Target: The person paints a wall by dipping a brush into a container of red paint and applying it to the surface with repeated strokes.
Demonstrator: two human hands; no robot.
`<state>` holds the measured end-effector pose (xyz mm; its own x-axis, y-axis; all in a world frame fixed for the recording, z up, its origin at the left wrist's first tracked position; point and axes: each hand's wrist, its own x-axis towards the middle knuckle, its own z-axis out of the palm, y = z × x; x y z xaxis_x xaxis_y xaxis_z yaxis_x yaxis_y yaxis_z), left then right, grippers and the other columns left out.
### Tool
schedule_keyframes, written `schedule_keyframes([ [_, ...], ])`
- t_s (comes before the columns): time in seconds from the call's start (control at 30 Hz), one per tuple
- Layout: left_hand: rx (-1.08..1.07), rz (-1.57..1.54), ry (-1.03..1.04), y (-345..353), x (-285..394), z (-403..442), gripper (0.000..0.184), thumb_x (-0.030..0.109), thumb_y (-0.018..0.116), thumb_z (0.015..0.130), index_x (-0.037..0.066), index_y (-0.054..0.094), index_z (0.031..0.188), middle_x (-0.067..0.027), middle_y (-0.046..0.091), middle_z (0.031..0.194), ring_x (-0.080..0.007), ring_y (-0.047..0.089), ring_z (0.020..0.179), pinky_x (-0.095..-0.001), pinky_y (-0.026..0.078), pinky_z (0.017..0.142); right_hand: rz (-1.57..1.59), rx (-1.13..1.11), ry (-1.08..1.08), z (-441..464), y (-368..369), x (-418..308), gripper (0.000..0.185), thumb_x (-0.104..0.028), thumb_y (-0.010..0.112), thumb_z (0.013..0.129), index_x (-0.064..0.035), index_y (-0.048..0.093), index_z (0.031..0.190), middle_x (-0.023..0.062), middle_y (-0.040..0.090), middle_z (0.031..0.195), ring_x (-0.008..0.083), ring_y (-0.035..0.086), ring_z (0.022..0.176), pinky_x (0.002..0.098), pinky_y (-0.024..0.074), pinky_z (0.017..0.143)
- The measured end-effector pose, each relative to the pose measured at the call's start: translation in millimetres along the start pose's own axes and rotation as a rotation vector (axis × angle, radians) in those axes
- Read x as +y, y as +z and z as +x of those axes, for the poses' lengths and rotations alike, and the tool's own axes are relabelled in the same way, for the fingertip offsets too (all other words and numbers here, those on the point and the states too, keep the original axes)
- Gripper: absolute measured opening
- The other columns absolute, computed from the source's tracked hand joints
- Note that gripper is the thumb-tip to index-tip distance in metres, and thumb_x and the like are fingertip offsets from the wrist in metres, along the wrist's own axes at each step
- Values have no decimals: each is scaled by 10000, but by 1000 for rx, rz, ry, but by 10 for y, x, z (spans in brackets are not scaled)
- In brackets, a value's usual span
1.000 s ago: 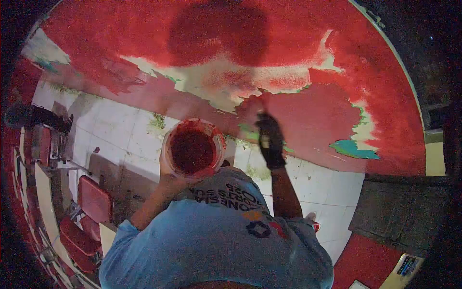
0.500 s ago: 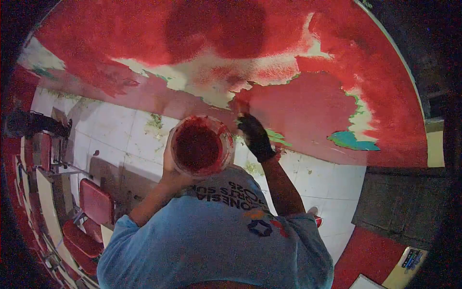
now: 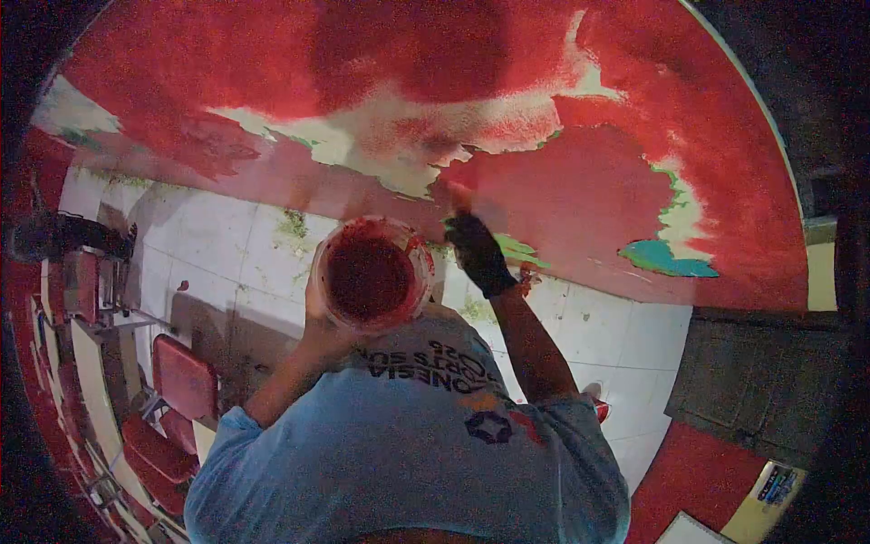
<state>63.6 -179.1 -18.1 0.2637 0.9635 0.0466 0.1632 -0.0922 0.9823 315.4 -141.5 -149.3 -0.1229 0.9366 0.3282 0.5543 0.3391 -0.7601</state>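
My left hand (image 3: 319,315) is wrapped round the side of a round paint bucket (image 3: 420,272), holding it in front of my chest. Dark red paint lies in the bucket, and red smears coat its inner wall and rim. In a black glove, my right hand (image 3: 478,258) is closed on a paintbrush (image 3: 460,198), whose shape is blurred. The brush is at the lower part of a red wall (image 3: 580,199), just below a bare cream patch (image 3: 381,150) with ragged edges. Whether the bristles touch the wall I cannot tell.
White floor tiles (image 3: 213,231) run along the wall's foot. Red-padded chairs (image 3: 186,376) stand at the left. A dark grey panel (image 3: 739,381) is at the right. Teal paint (image 3: 671,258) shows through a peeled spot on the wall.
The bucket has shifted slightly left in view. My gloved right hand and the brush have moved only a little, staying by the same part of the wall.
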Motion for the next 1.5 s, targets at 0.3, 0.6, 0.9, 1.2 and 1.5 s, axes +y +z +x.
schedule_keyframes([
  [0.3, 109, -451, -100, 97, 90, 136, 936, 192, 834, 419, 39, 317, 1185, -98, 417, 1167, -197, 424, 1076, -335, 337, 925, -167, 130, 157, -194, -487, -170, 153, -74, 464, 799, -20, 568, 898, 135, 584, 911, 254, 553, 869, 338, 421, 786],
  [0.6, 100, -231, 201, 116, 377, 364, 923, 222, 839, 412, 34, 347, 1171, -112, 441, 1155, -206, 437, 1070, -332, 343, 914, -105, 469, 142, 327, -1552, -1601, 216, -122, 512, 794, 12, 500, 964, 85, 549, 885, 177, 522, 781, 321, 425, 713],
  [0.9, 88, -44, 425, 145, 535, 548, 911, 194, 828, 411, 35, 342, 1165, -108, 446, 1147, -199, 449, 1057, -335, 345, 922, 123, 525, -114, 664, -1608, -2515, 362, -115, 554, 769, -15, 410, 1086, 103, 531, 934, 179, 505, 853, 319, 389, 802],
  [1.2, 116, -54, 433, 156, 486, 611, 914, 191, 827, 430, 28, 322, 1175, -112, 425, 1165, -217, 421, 1085, -346, 334, 934, 97, 322, -231, 885, -1418, -2988, 309, -6, 546, 717, -6, 455, 1013, 88, 573, 852, 190, 554, 779, 306, 435, 736],
  [1.5, 97, -251, 498, 178, 458, 544, 900, 127, 818, 462, 29, 302, 1193, -127, 404, 1193, -224, 402, 1109, -360, 323, 944, -240, 108, -86, 1035, -1174, -3009, 237, -155, 645, 688, -65, 566, 892, 72, 610, 851, 179, 597, 756, 286, 454, 674],
])
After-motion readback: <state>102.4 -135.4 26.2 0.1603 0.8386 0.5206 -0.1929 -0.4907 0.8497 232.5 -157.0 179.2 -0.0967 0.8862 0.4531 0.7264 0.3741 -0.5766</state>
